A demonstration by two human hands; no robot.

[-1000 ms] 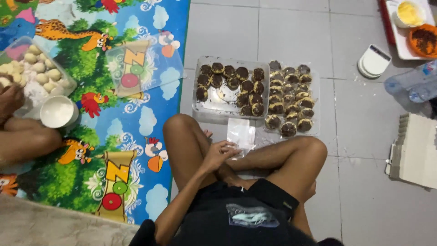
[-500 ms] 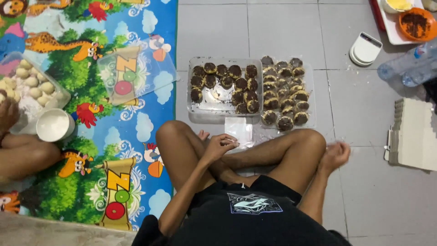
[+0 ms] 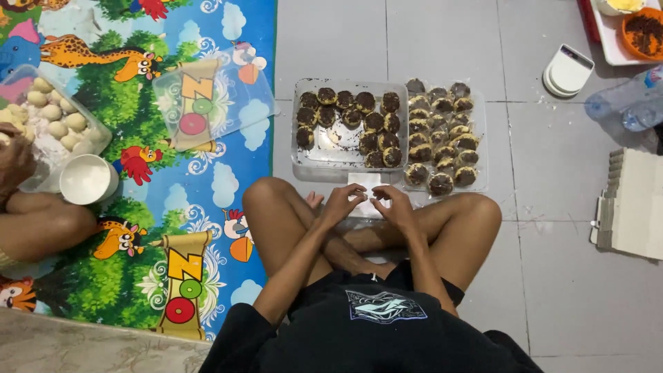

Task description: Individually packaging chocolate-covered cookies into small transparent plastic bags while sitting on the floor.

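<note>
Left hand (image 3: 342, 204): fingers curled, pinching small clear wrapper (image 3: 366, 188).
Right hand (image 3: 391, 205): curled, same wrapper.
Tray of chocolate balls (image 3: 324, 148): twelve o'clock, near.

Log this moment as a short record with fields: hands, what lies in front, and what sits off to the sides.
left hand: raised over crossed legs, fingertips at a small clear wrapper
right hand: beside the left, at the same wrapper
grip: too small to tell
front: clear tray part filled with chocolate-coated balls; full tray next to it
left side: play mat, white cup, another person's hand
right side: plastic bottle
</note>
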